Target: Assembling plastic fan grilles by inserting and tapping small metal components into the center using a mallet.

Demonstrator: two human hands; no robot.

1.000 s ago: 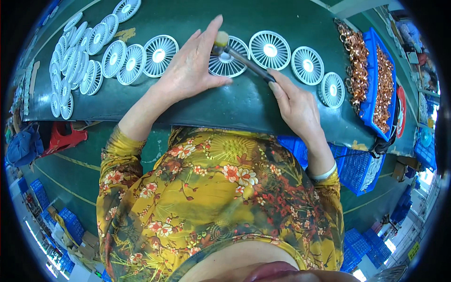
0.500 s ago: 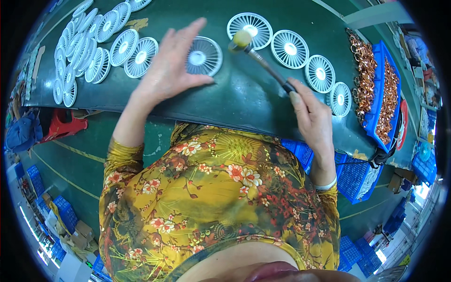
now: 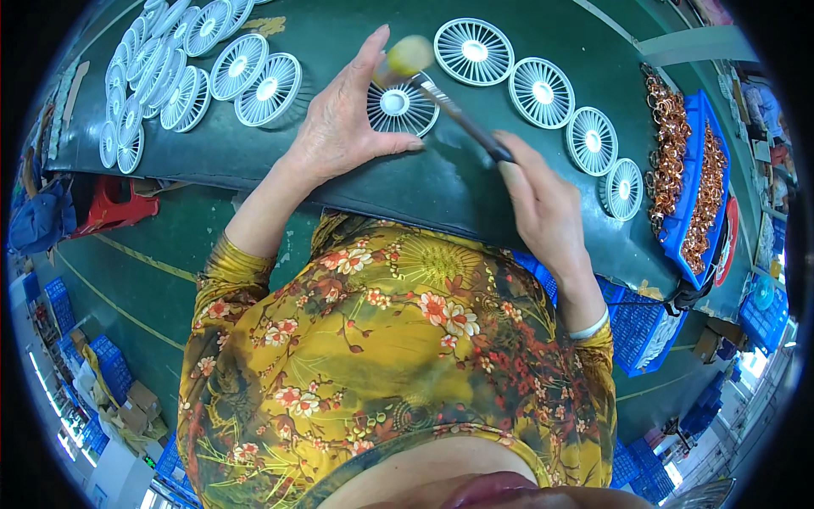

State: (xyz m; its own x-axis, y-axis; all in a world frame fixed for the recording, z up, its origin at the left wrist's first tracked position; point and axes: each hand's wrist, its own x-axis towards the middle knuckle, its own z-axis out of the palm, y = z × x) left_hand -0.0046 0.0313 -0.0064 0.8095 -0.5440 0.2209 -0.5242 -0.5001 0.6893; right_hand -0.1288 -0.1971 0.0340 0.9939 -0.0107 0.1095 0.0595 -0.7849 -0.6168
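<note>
My left hand (image 3: 343, 119) rests on the dark green table (image 3: 339, 42), its fingers around the left edge of a white round fan grille (image 3: 403, 106). My right hand (image 3: 543, 199) grips the dark handle of a brush (image 3: 458, 114). The brush's yellowish head (image 3: 409, 55) hangs over the top of that grille. A row of the same white grilles (image 3: 543, 92) runs off to the right along the table. To the left, several more grilles (image 3: 170, 72) lie overlapping in a long line.
A blue tray (image 3: 691, 182) with copper wire coils (image 3: 670, 144) stands at the table's right end. A red stool (image 3: 110, 208) and blue cloth sit below the table's left part. Blue crates (image 3: 636, 327) stand on the green floor at both sides.
My left hand has slid a grille leftward and kept hold of it. The brush has swung left with its head now over that grille. The view has shifted slightly.
</note>
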